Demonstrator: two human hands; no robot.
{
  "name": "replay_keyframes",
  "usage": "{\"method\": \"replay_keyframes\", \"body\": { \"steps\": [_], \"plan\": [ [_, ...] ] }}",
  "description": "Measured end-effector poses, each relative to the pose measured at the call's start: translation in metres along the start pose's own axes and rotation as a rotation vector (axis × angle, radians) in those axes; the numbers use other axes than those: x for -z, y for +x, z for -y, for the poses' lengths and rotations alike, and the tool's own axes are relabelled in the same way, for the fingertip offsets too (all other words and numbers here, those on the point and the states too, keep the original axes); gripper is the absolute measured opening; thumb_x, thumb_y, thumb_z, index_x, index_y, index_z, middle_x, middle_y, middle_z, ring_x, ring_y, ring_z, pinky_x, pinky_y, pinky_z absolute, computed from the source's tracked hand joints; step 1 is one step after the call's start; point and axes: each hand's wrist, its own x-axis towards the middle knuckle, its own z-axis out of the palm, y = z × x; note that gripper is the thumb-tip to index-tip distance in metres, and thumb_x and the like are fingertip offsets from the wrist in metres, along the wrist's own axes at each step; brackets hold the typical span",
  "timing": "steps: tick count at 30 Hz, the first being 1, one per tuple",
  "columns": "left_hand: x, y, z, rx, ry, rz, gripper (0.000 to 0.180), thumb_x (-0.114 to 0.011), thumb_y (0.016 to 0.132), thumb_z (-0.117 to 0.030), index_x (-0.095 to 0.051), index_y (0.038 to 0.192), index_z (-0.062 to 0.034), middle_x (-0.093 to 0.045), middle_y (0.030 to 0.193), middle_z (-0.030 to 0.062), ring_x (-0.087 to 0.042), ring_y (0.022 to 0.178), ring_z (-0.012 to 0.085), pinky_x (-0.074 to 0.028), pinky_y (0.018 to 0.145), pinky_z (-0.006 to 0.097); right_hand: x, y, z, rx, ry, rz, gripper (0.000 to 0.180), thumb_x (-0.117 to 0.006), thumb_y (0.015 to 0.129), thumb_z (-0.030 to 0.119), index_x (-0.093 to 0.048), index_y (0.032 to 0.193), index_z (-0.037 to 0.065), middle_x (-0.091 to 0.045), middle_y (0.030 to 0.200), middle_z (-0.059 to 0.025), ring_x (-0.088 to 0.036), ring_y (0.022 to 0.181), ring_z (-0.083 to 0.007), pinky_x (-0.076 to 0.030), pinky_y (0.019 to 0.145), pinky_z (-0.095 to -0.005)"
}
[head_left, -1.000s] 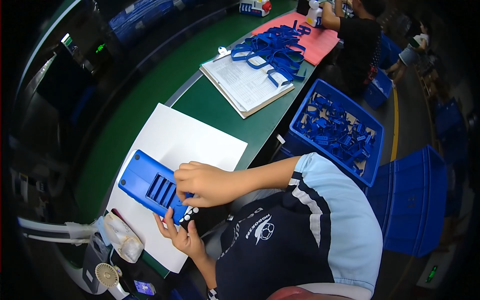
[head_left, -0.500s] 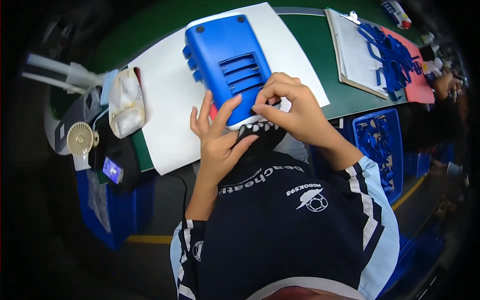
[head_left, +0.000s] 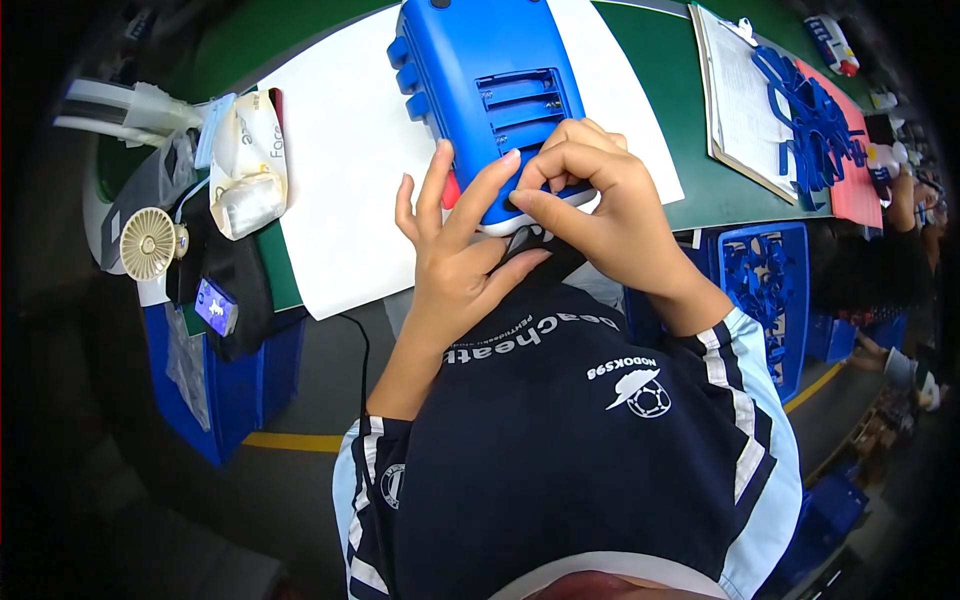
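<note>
A blue plastic device (head_left: 465,50) lies with its back up on a white sheet (head_left: 345,200). An uncovered battery compartment (head_left: 520,105) with several slots shows in its back; no batteries are visible in it. My left hand (head_left: 455,250) rests against the device's near left corner, fingers spread, the index finger lying on the casing and the thumb by the near edge. At the near right corner, my right hand (head_left: 595,190) is closed in a pinch close over the casing. Whatever its fingertips hold is hidden or too small to make out. Some red (head_left: 451,188) shows at the device's left side.
On the left are a small fan (head_left: 150,243), a tissue pack (head_left: 248,165) and a small device with a lit screen (head_left: 216,306). A clipboard (head_left: 735,110) and blue plastic parts (head_left: 800,115) lie at the right, above a blue bin (head_left: 808,290) of parts.
The whole view has shifted, so the device sits higher in the picture. My left index finger reaches farther across the casing, nearer my right fingertips. The right hand keeps its pinch at the corner.
</note>
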Motion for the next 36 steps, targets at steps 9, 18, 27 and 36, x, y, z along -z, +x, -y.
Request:
{"method": "replay_keyframes", "body": {
  "steps": [9, 18, 27, 36],
  "plan": [
    [-0.002, -0.002, 0.001, -0.019, 0.002, -0.015, 0.03, -0.074, 0.063, -0.027, -0.059, 0.053, -0.0045, -0.047, 0.132, 0.0017, -0.021, 0.132, 0.0353, -0.006, 0.099, 0.059, -0.003, -0.002, 0.0, 0.003, -0.028, -0.014, 0.007, -0.068, 0.071, 0.013, -0.061, 0.073, 0.011, -0.047, 0.069, 0.0011, -0.046, 0.07, -0.0134, -0.027, 0.073, -0.0303],
    [-0.004, -0.002, 0.0, -0.031, -0.023, -0.036, 0.028, -0.075, 0.062, -0.026, -0.059, 0.053, -0.0039, -0.047, 0.131, 0.0043, -0.022, 0.131, 0.0374, -0.01, 0.098, 0.059, -0.004, -0.003, 0.0, 0.018, -0.07, -0.014, 0.013, -0.069, 0.071, 0.013, -0.058, 0.078, 0.01, -0.047, 0.075, -0.0013, -0.048, 0.074, -0.0156, -0.028, 0.074, -0.0315],
    [0.008, 0.004, -0.007, -0.003, 0.047, 0.101, 0.024, -0.062, 0.076, -0.014, -0.057, 0.067, 0.0075, -0.039, 0.135, 0.0174, -0.019, 0.132, 0.0406, -0.015, 0.105, 0.047, 0.003, -0.016, -0.031, -0.017, 0.56, -0.257, 0.025, -0.069, 0.074, 0.007, -0.048, 0.086, 0.006, -0.042, 0.09, -0.0049, -0.041, 0.078, -0.0122, -0.035, 0.073, -0.0235],
    [0.036, -0.046, 0.028, 0.284, -0.611, -0.118, 0.08, -0.059, 0.081, -0.043, -0.029, 0.132, 0.012, -0.034, 0.136, 0.022, -0.042, 0.117, 0.0246, -0.033, 0.098, 0.034, -0.02, -0.058, -0.061, -0.798, 0.931, 0.132, 0.078, -0.034, 0.088, 0.06, -0.056, 0.103, -0.013, -0.061, 0.096, -0.0271, -0.064, 0.083, -0.0283, -0.052, 0.071, -0.0327]
  ]
}}
